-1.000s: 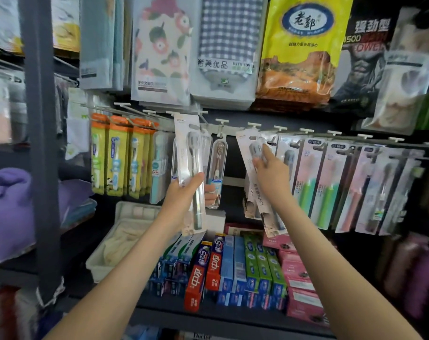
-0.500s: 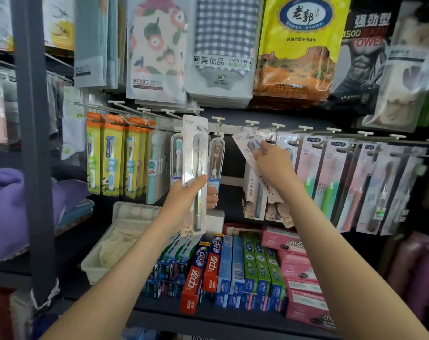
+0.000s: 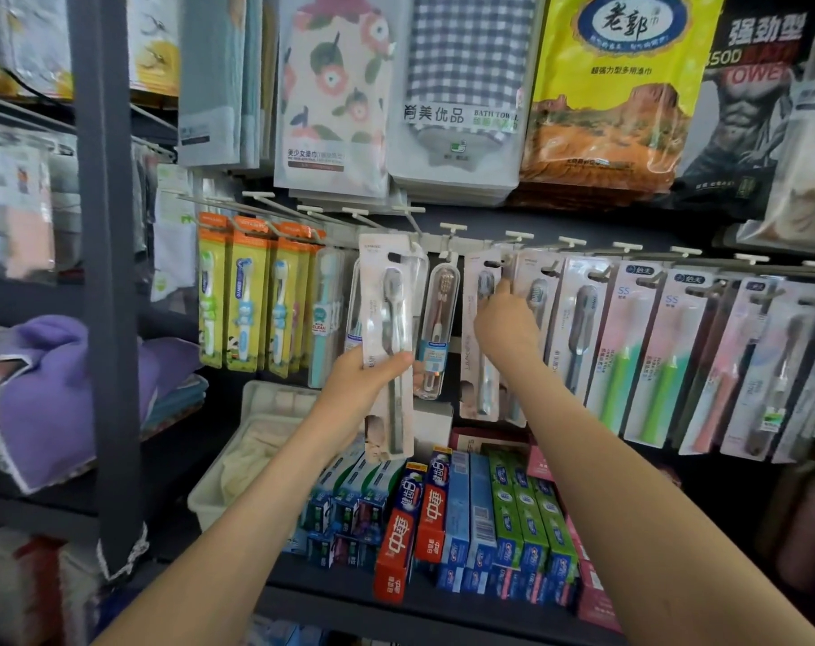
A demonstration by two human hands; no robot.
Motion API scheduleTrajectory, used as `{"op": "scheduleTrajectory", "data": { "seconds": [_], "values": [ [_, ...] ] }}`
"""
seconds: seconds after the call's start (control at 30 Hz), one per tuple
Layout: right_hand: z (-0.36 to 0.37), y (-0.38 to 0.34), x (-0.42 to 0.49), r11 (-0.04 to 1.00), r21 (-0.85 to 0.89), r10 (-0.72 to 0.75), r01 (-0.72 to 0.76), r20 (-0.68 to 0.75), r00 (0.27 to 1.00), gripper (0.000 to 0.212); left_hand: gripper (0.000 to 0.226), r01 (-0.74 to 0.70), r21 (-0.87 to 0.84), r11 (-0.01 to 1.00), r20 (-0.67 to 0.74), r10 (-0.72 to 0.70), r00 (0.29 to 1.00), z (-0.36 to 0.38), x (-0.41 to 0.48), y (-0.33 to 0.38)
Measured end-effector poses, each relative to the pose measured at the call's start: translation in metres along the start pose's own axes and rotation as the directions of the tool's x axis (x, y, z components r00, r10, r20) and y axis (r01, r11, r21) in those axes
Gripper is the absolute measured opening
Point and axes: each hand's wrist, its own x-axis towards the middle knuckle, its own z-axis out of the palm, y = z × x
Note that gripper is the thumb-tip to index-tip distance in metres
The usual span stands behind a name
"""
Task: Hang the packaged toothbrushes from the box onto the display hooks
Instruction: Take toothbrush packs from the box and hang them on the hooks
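Observation:
My left hand (image 3: 363,389) grips a long white toothbrush pack (image 3: 387,338) by its middle, upright, in front of the hook row. My right hand (image 3: 505,326) presses on another white toothbrush pack (image 3: 482,347) that now hangs straight at a display hook (image 3: 517,237), fingers at its upper part near the hang hole. More of the same packs (image 3: 578,319) hang just right of it. The box is not in view.
Hooks run along a rail with yellow children's toothbrushes (image 3: 247,296) at left, a brown brush in a clear case (image 3: 438,328), and green and pink brushes (image 3: 657,347) at right. Toothpaste boxes (image 3: 466,519) and a white tray (image 3: 219,487) sit on the shelf below. A grey upright post (image 3: 107,272) stands left.
My right hand has lifted and straightened its tilted pack so it hangs upright at the hook. The left hand has kept its pack nearly still.

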Motion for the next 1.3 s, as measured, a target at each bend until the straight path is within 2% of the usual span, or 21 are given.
{"op": "scheduleTrajectory", "data": {
  "seconds": [0.07, 0.1, 0.13, 0.2, 0.27, 0.33, 0.4, 0.47, 0.5, 0.53, 0.6, 0.67, 0.7, 0.8, 0.9, 1.0, 1.17, 1.3],
  "values": [
    [0.000, -0.003, -0.008, 0.994, 0.108, -0.016, 0.018, -0.024, 1.000, 0.050, 0.010, -0.008, 0.041, 0.999, 0.033, 0.007, 0.999, -0.004, 0.000, -0.002],
    [-0.001, -0.005, -0.016, 0.971, 0.235, -0.040, 0.052, -0.055, 0.998, 0.050, 0.011, -0.018, 0.063, 0.998, 0.061, 0.014, 0.998, -0.005, 0.000, -0.003],
    [-0.002, -0.007, -0.027, 0.914, 0.394, -0.069, 0.096, -0.081, 0.994, 0.049, 0.012, -0.026, 0.082, 0.996, 0.084, 0.019, 0.996, -0.005, -0.001, -0.004],
    [-0.005, -0.010, -0.055, 0.720, 0.671, -0.150, 0.175, -0.096, 0.984, 0.046, 0.011, -0.032, 0.114, 0.993, 0.111, 0.019, 0.994, -0.002, 0.001, -0.004],
    [-0.008, -0.013, -0.078, 0.581, 0.795, -0.227, 0.176, -0.050, 0.973, 0.046, 0.011, -0.044, 0.166, 0.985, 0.163, 0.017, 0.987, 0.005, 0.004, -0.003],
    [-0.009, -0.016, -0.089, 0.596, 0.787, -0.254, 0.160, -0.004, 0.967, 0.051, 0.013, -0.060, 0.234, 0.970, 0.237, 0.003, 0.971, 0.016, 0.005, -0.001],
    [-0.013, -0.014, -0.086, 0.668, 0.732, -0.193, 0.132, -0.001, 0.981, 0.055, 0.016, -0.088, 0.261, 0.961, 0.291, 0.008, 0.957, 0.028, 0.007, 0.003],
    [-0.020, -0.004, -0.077, 0.686, 0.724, -0.132, 0.068, 0.033, 0.991, 0.047, 0.014, -0.103, 0.287, 0.952, 0.309, 0.010, 0.951, 0.036, 0.011, 0.008],
    [-0.026, 0.001, -0.073, 0.680, 0.732, -0.114, 0.036, 0.057, 0.992, 0.039, 0.004, -0.123, 0.327, 0.937, 0.323, 0.012, 0.946, 0.039, 0.013, 0.010],
    [-0.032, 0.008, -0.070, 0.685, 0.728, -0.104, 0.019, 0.071, 0.992, 0.036, 0.014, -0.157, 0.376, 0.913, 0.347, 0.018, 0.938, 0.041, 0.017, 0.012],
    [-0.045, 0.018, -0.066, 0.746, 0.665, -0.091, 0.030, 0.057, 0.994, 0.051, 0.035, -0.239, 0.478, 0.845, 0.340, 0.073, 0.938, 0.043, 0.027, 0.019],
    [-0.055, 0.025, -0.063, 0.812, 0.579, -0.092, 0.064, 0.019, 0.996, 0.060, 0.046, -0.324, 0.578, 0.749, 0.240, 0.224, 0.945, 0.043, 0.037, 0.029],
    [-0.058, 0.029, -0.060, 0.851, 0.517, -0.104, 0.088, 0.003, 0.995, 0.062, 0.050, -0.375, 0.637, 0.673, 0.197, 0.328, 0.924, 0.043, 0.041, 0.036],
    [-0.064, 0.033, -0.052, 0.922, 0.365, -0.132, 0.128, -0.016, 0.991, 0.063, 0.060, -0.496, 0.738, 0.458, 0.204, 0.550, 0.810, 0.046, 0.054, 0.054],
    [-0.067, 0.028, -0.047, 0.928, 0.359, -0.112, 0.105, -0.001, 0.994, 0.063, 0.064, -0.516, 0.801, 0.304, 0.245, 0.620, 0.745, 0.051, 0.063, 0.063],
    [-0.062, 0.021, -0.041, 0.911, 0.400, -0.105, 0.099, -0.006, 0.994, 0.065, 0.056, -0.477, 0.858, 0.194, 0.220, 0.700, 0.680, 0.053, 0.073, 0.062],
    [-0.048, 0.020, -0.035, 0.916, 0.390, -0.095, 0.095, -0.018, 0.995, 0.065, 0.056, -0.541, 0.830, 0.135, 0.299, 0.711, 0.637, 0.052, 0.089, 0.052],
    [-0.045, 0.021, -0.040, 0.915, 0.382, -0.113, 0.130, -0.069, 0.991, 0.063, 0.066, -0.547, 0.832, 0.093, 0.315, 0.733, 0.604, 0.051, 0.090, 0.047]
  ]
}}
